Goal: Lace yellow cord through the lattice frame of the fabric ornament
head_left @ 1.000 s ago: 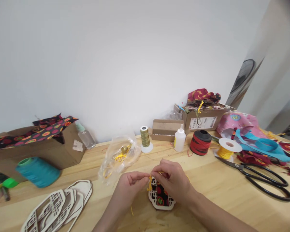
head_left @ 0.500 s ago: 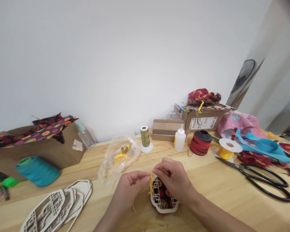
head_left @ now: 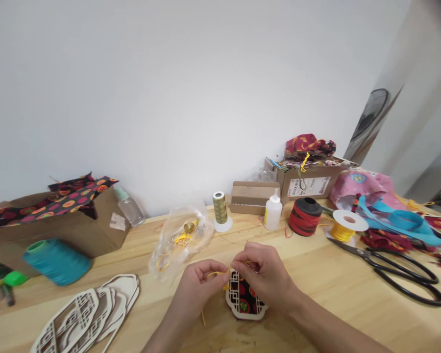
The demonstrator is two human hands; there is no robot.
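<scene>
A small white lattice ornament with black and red patterned fabric (head_left: 244,300) lies on the wooden table (head_left: 334,279) in front of me. A yellow thread (head_left: 218,273) runs from its top edge. My left hand (head_left: 197,288) pinches this thread just left of the ornament. My right hand (head_left: 266,276) rests over the ornament's upper right part, its fingertips pinched on the same thread.
White lattice cut-outs (head_left: 84,314) lie at the front left, with a teal spool (head_left: 57,261) and a cardboard box (head_left: 55,225) behind. A plastic bag (head_left: 180,238), gold spool (head_left: 220,210), glue bottle (head_left: 273,212), red spool (head_left: 305,216), yellow spool (head_left: 345,225) and black scissors (head_left: 400,274) are spread about.
The ornament has shifted slightly back to the left under my right hand. My left hand has drawn a short length of yellow thread out to the left.
</scene>
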